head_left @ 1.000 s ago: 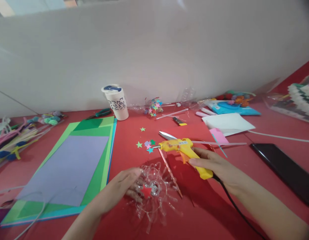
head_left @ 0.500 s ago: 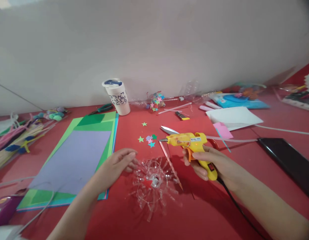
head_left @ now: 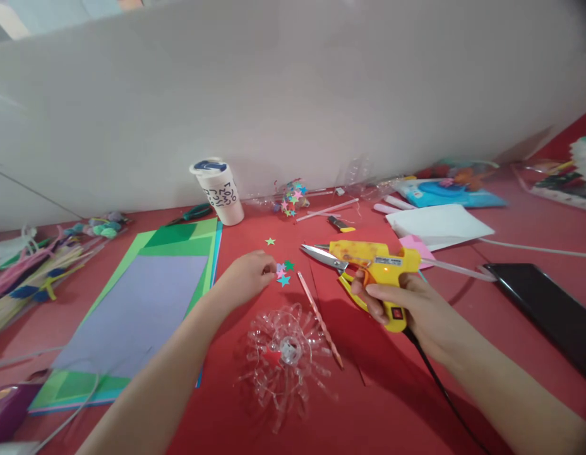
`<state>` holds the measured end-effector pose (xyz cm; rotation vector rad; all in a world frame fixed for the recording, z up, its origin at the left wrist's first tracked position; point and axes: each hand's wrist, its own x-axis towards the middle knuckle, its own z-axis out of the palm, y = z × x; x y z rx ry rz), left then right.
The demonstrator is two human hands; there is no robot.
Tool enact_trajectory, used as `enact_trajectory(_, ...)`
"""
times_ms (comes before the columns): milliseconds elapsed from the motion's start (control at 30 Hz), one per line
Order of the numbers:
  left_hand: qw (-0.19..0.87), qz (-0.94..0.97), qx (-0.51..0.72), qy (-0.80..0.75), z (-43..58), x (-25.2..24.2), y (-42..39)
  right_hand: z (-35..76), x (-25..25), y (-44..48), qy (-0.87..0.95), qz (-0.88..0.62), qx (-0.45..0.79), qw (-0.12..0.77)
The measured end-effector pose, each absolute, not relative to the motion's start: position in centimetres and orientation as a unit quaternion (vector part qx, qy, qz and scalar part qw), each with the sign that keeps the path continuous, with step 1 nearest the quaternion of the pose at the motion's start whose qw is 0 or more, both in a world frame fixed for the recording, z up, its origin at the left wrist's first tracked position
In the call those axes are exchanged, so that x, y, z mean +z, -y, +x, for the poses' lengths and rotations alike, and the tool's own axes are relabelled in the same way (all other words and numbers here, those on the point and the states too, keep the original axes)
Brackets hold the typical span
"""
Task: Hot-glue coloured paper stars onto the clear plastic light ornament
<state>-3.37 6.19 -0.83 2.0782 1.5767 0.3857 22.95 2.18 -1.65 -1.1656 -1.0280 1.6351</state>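
My right hand [head_left: 406, 297] is wrapped around the grip of a yellow glue gun [head_left: 382, 256], its nozzle pointing left above a pair of scissors [head_left: 324, 257]. A clear glue stick [head_left: 456, 268] sticks out of its back. My left hand [head_left: 248, 276] reaches down to the red surface, fingers bent together beside small paper stars [head_left: 284, 280]; whatever they pinch is hidden. One light green star [head_left: 270, 241] lies just beyond. Closer to me sits a clear plastic piece cut into curled strips [head_left: 289, 352], with a red bit on it. A pink pencil [head_left: 321, 322] lies to its right.
Coloured paper sheets [head_left: 146, 309] are stacked at left. A white tumbler [head_left: 221, 193] stands by the wall, near a star-covered decoration [head_left: 293, 199] and a cutter [head_left: 341, 224]. A black phone [head_left: 542, 309] lies at right; the glue gun's cord [head_left: 444, 379] trails toward me.
My left hand has moved forward and right from beside the clear plastic piece to the stars, covering one light green star. My right hand has shifted the glue gun right, away from the stars.
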Motion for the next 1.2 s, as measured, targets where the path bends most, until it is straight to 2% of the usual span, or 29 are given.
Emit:
enact_trajectory(200,0.218,0.804,0.114,-0.541,-3.5,-1.6,-6.4,22.6,-1.5,-1.9,0.415,-0.472,0.657,0.417)
enact_trajectory(633,0.176,0.776,0.113,-0.596,-5.3,-2.7,-6.8,22.5,-2.0,-2.0,0.448,-0.485,0.643,0.388)
enact_trajectory(967,0.291,0.801,0.102,-0.513,-4.9,-2.2,-5.5,22.1,-2.2,-1.8,0.439,-0.516,0.627,0.385)
enact_trajectory(1200,0.33,0.801,0.085,-0.492,-4.7,-2.7,-5.4,22.1,-2.3,-1.8,0.439,-0.52,0.625,0.382)
